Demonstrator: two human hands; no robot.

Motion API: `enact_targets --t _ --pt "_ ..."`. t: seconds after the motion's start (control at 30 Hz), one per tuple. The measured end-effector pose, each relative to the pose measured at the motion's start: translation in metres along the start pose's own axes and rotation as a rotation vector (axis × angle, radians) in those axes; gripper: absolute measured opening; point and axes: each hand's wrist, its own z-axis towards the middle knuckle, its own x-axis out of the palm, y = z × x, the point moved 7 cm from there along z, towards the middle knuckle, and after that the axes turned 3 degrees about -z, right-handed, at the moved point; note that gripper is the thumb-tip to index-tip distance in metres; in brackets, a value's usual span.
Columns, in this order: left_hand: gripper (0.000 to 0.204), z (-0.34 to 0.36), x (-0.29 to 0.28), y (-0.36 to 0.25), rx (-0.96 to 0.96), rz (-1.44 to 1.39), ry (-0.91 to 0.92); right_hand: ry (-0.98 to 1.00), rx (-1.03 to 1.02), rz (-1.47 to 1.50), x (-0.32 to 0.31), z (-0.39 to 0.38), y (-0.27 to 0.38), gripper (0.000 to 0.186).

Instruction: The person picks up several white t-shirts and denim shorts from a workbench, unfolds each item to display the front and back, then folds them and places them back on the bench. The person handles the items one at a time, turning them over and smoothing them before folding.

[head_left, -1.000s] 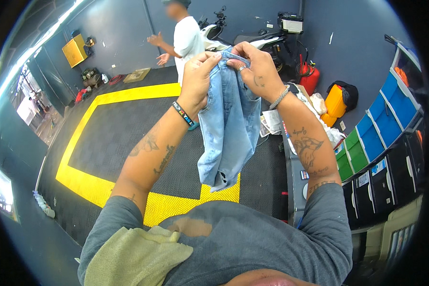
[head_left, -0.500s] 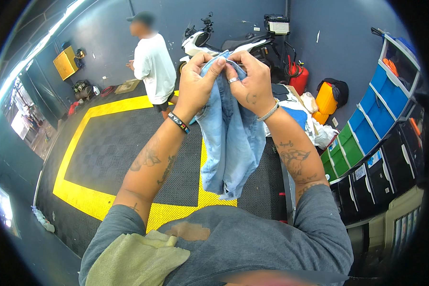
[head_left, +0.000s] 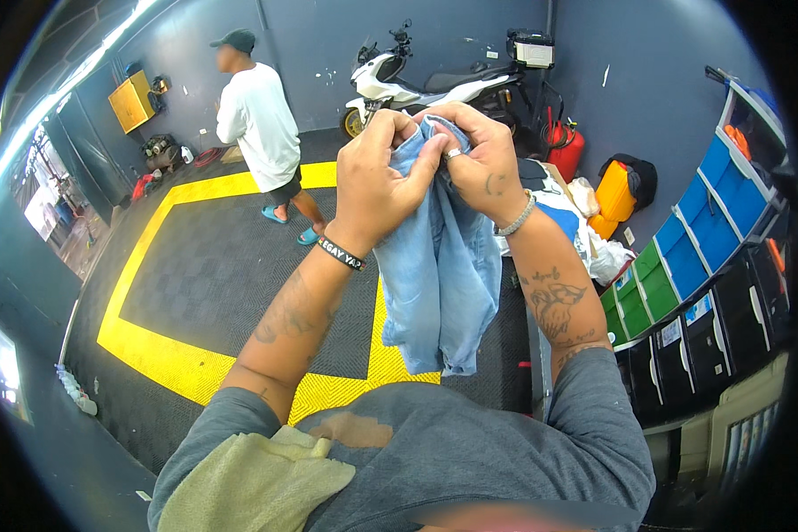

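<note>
A pair of light blue jeans (head_left: 439,284) hangs in front of me, gathered at the waistband. My left hand (head_left: 386,173) pinches the waistband on one side, thumb and fingers closed on the cloth. Close beside it, my right hand (head_left: 481,164) grips the other side, its thumb pressed toward the middle of the waistband. The two hands almost touch, and they hide part of the top edge. Below them the legs hang down in loose folds, their lower ends above the floor.
A person in a white shirt (head_left: 262,124) stands at the far left. Behind my hands is a white scooter (head_left: 452,84), with a red fire extinguisher (head_left: 565,146) to its right. Blue, green and black drawers (head_left: 683,244) line the right. A yellowish towel (head_left: 248,479) lies over my left shoulder.
Both hands have shifted slightly lower, still gripping the jeans' waistband. The person in the white shirt has moved a little to the left in view.
</note>
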Motion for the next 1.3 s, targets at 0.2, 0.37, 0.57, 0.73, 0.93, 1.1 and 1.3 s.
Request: enact_targets --t 0.2,0.37,0.57,0.73,0.93,1.1,1.3 --pt "0.022 -0.018 0.005 0.01 -0.045 -0.012 0.026 0.042 0.161 0.167 0.007 -0.019 -0.001 0.017" --pt "0.014 -0.036 0.016 0.021 -0.16 -0.031 -0.014 -0.037 0.216 0.147 0.009 -0.04 -0.004 0.017" --pt "0.008 -0.051 0.025 0.042 -0.435 -0.195 -0.061 -0.1 0.051 -0.256 0.016 -0.056 0.001 0.023" --pt "0.01 -0.061 0.027 0.049 -0.491 -0.352 -0.143 -0.209 0.026 -0.322 0.028 -0.075 0.005 0.025" --pt "0.011 -0.083 0.028 0.055 -0.598 -0.502 -0.286 -0.151 0.129 -0.399 0.026 -0.083 0.006 0.029" --pt "0.022 -0.079 0.018 0.043 -0.468 -0.657 -0.264 -0.142 0.187 -0.123 0.012 -0.074 0.007 0.027" --pt "0.051 -0.068 0.013 0.021 -0.308 -0.604 -0.033 -0.204 0.182 -0.061 0.003 -0.069 0.01 0.01"
